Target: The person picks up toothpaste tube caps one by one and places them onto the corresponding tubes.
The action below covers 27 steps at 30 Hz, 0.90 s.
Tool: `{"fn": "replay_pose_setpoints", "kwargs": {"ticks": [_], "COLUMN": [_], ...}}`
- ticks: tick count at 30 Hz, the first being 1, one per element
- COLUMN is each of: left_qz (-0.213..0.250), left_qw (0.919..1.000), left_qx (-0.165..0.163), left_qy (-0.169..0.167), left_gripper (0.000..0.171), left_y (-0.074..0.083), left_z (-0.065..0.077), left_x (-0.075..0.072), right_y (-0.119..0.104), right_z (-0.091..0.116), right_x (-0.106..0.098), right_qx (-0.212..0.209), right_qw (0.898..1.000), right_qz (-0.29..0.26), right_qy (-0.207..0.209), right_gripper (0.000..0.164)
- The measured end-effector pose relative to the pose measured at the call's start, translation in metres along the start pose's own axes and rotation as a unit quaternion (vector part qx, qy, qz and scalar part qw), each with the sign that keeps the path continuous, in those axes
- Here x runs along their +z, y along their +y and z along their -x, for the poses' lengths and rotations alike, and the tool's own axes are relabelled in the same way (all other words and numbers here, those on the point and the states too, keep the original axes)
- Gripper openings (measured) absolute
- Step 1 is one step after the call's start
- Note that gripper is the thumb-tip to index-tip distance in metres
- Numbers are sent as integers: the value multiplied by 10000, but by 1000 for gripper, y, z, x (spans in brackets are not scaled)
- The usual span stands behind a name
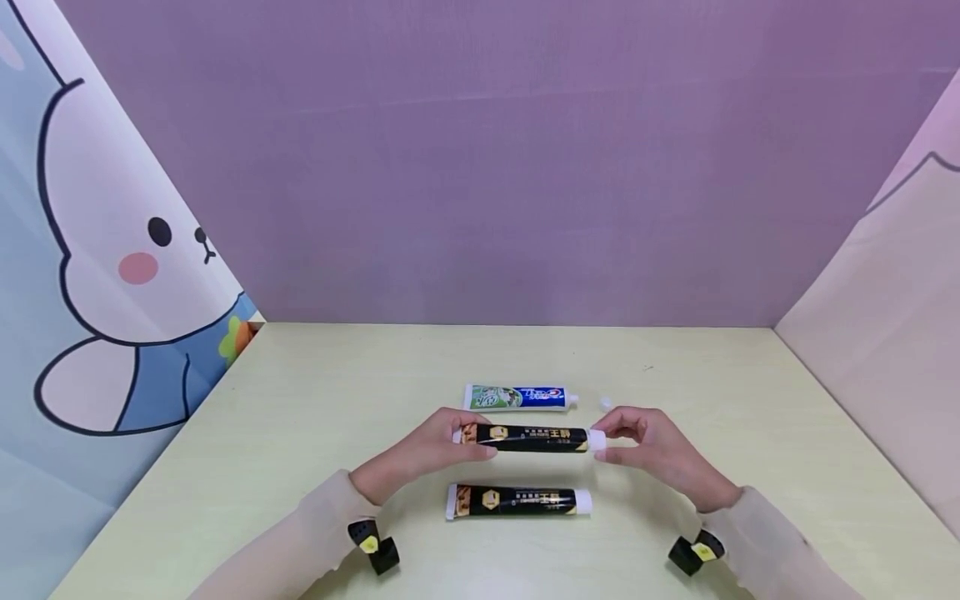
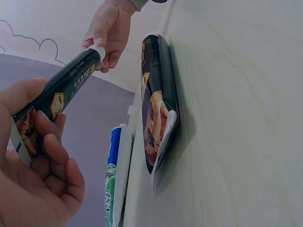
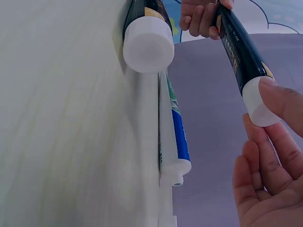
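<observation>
Black tube [image 1: 517, 438] is hovering over the pale table [image 1: 337, 375], and we are holding it between our two hands, one at each end. Our left hand [image 1: 431, 446] is pinching the flat tail end, its thumb pressing one side and its fingers curling against the other. Our right hand [image 1: 663, 450] is pinching the white cap [image 3: 258, 104] at the opposite end between thumb and fingertips, while its other fingers are bending loosely nearby. In the head view, we are seeing gold lettering and a gold hexagon along the dark side.

Nearer to us, a second black tube [image 1: 521, 501] with matching print is lying on the table, roughly parallel to the held one, its own white cap pointing right. On the far side, a blue-and-green tube [image 1: 517, 398] is resting with its bare nozzle pointing right, and a small white piece [image 1: 605, 403] is sitting just beyond that nozzle, apart from it.

We are wearing pale sleeves [image 1: 330, 508], and a black device with a yellow mark [image 1: 372, 546] is sitting at each wrist. Behind the table, a purple backdrop [image 1: 525, 192] is rising, and a cartoon-printed sheet [image 1: 112, 275] is hanging on the left.
</observation>
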State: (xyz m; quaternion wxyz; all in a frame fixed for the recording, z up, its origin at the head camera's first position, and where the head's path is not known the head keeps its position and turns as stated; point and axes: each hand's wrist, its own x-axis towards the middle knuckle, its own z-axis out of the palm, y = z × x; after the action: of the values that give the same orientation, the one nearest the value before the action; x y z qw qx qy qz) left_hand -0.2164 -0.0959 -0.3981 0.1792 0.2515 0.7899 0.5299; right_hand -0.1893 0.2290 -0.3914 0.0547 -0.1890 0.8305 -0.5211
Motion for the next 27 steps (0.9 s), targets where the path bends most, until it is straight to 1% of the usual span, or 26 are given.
{"fn": "replay_pose_setpoints", "kwargs": {"ticks": [3, 6, 9, 14, 20, 23, 27], "left_qz": [34, 173, 260, 368, 494, 627, 662], "left_qw": [10000, 9998, 9996, 9992, 9985, 9975, 9970], "left_qx": [10, -35, -91, -42, 11, 82, 223], "left_qy": [-18, -64, -84, -158, -241, -304, -332], "left_gripper": [33, 31, 31, 32, 32, 30, 30], "left_y": [0, 0, -1, -1, -3, -4, -5], "left_z": [0, 1, 1, 1, 1, 1, 1], "left_x": [0, -1, -2, -2, -2, -2, -2], "right_y": [-1, -2, -4, -6, -6, -7, -9], "right_z": [0, 0, 0, 0, 2, 3, 3], "right_x": [1, 1, 1, 1, -1, -1, -2], "right_qx": [-215, -376, -407, -239, 52, 183, 269], "right_qw": [9997, 9991, 9989, 9995, 9995, 9991, 9986], "right_qz": [111, 162, 207, 199, -162, -230, -270], "right_qy": [42, 54, 43, -44, -255, -309, -367], "right_gripper": [21, 20, 20, 19, 21, 22, 22]}}
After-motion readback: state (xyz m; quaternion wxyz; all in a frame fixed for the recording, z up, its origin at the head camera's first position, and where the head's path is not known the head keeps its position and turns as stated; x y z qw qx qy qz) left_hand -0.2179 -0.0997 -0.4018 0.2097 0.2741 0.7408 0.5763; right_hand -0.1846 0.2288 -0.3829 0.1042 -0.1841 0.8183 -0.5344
